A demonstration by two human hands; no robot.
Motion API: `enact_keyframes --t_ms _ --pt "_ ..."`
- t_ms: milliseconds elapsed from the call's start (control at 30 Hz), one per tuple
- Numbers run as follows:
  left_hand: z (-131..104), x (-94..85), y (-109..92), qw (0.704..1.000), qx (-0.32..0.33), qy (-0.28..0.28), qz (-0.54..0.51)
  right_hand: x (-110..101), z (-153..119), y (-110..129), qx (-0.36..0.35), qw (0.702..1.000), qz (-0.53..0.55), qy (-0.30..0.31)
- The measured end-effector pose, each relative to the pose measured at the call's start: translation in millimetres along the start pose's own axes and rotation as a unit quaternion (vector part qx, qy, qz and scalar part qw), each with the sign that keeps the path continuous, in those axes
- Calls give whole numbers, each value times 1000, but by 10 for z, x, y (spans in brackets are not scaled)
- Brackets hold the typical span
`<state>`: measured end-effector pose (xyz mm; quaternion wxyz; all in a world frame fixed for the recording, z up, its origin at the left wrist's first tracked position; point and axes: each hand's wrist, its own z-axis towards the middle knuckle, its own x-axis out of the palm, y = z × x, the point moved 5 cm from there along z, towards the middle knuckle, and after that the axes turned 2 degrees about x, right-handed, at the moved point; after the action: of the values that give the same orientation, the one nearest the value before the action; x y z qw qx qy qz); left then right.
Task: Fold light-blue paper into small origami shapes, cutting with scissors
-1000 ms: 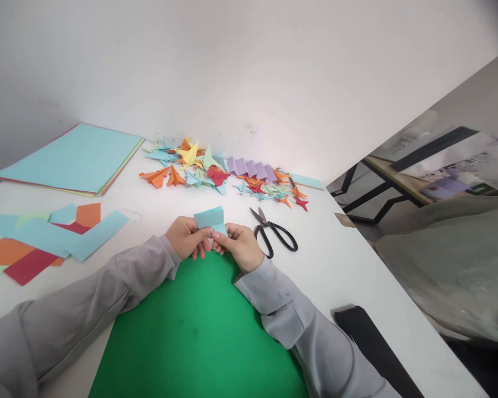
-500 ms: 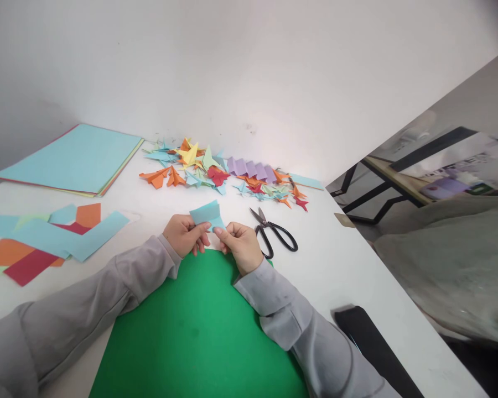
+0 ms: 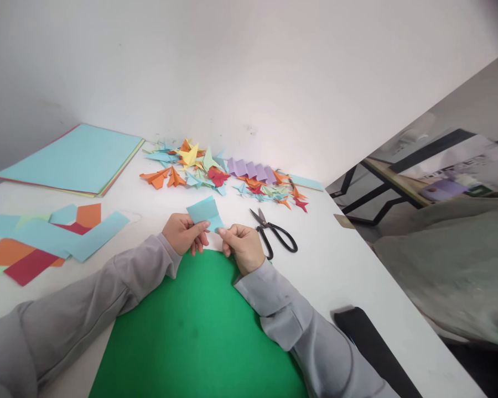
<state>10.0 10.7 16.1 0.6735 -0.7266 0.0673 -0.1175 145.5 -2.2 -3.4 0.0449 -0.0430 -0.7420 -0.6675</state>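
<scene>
At the far edge of the green sheet (image 3: 199,326), the left hand (image 3: 184,234) grips a small blue paper (image 3: 204,211) and the right hand (image 3: 244,246) pinches its near right corner. Scissors (image 3: 264,223) lie to the right, folded papers (image 3: 190,156) farther off.

The folded paper (image 3: 203,210) at centre was light blue, the sheet (image 3: 195,331) at lower centre plain green, the scissor handles (image 3: 283,227) black.

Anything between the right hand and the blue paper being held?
Nothing visible. The left hand holds the blue paper and the right hand is at its near right corner; the scissors lie off to the right, not between.
</scene>
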Motion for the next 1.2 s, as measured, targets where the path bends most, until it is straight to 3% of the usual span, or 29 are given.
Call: enact_keyframes --t_ms 200,367,633,767,1000,1200 --pt "-8 -38 27 1000 -9 -5 -3 -23 35 -20 45 995 83 18" --pt "-27 39 51 998 -17 55 26 59 4 -10 32 994 14 108" --pt "-20 100 63 992 -34 111 46 71 6 -42 9 993 -9 117" --pt "2 70 95 992 -62 108 28 98 -12 -33 16 990 -18 140" --pt "12 39 92 992 -23 106 61 155 -41 -17 32 978 -45 199" --pt "28 2 113 993 -21 59 102 134 -26 -14 35 986 -60 150"
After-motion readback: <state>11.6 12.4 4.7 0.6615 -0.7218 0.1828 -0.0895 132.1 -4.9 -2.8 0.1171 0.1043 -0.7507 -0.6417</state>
